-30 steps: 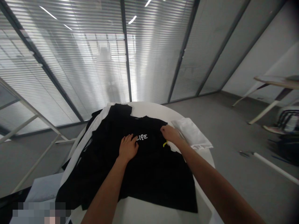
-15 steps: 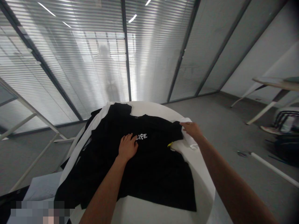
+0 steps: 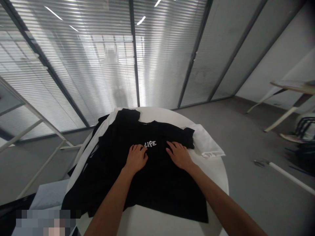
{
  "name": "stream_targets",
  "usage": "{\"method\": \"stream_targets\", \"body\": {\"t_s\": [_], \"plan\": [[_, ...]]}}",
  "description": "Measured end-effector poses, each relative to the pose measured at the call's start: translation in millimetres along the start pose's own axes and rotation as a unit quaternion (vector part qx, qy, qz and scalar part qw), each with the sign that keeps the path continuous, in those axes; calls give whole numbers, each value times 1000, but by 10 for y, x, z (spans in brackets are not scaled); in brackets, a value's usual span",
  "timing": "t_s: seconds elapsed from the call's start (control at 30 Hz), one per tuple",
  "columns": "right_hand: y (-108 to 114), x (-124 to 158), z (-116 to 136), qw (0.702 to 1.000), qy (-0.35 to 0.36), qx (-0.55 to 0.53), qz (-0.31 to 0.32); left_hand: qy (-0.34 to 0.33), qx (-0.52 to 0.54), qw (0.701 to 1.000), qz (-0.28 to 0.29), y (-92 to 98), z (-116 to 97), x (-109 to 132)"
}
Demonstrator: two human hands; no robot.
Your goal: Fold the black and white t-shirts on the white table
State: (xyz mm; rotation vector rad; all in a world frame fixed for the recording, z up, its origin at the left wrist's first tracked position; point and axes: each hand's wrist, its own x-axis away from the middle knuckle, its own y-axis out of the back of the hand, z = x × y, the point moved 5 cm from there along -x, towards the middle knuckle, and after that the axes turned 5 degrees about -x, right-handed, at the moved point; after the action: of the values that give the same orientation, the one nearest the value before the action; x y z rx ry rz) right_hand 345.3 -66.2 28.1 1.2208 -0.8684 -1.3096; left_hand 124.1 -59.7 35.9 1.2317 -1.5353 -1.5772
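Observation:
A black T-shirt (image 3: 157, 183) with white "LIFE" lettering (image 3: 150, 144) lies spread on a round white table (image 3: 214, 170). My left hand (image 3: 136, 158) rests flat on the shirt's chest, just left of and below the lettering, fingers stretched out. My right hand (image 3: 179, 154) lies flat on the shirt to the right of the lettering, fingers apart. The shirt's right sleeve (image 3: 187, 137) is spread out over a folded white garment (image 3: 209, 144) at the table's right edge. More black clothing (image 3: 98, 137) lies under the shirt at the left.
Glass walls with blinds (image 3: 103, 65) stand behind the table. A white metal frame (image 3: 36, 131) stands at the left. At the far right are a desk (image 3: 292, 87), a chair (image 3: 305, 129) and a white rod on the grey floor (image 3: 290, 177).
My right hand pulled the right sleeve outward over the white garment, then came back to lie flat on the shirt's chest. My left hand stayed in place.

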Motion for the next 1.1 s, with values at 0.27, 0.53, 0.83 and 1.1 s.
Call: {"method": "stream_targets", "body": {"t_s": [0.27, 0.53, 0.83, 1.1], "plan": [[169, -49, -318, 997, -45, 34, 53, -44, 30, 996, 71, 190, -199, 240], [235, 413, 353, 999, 48, 9, -18, -39, 39, 992, 115, 300, -272, 529], [214, 673, 479, 992, 120, -7, 31, -44, 46, 989, 135, 240, -265, 515], [374, 405, 327, 989, 71, -11, 129, -24, 39, 987, 155, 234, -277, 529]]}}
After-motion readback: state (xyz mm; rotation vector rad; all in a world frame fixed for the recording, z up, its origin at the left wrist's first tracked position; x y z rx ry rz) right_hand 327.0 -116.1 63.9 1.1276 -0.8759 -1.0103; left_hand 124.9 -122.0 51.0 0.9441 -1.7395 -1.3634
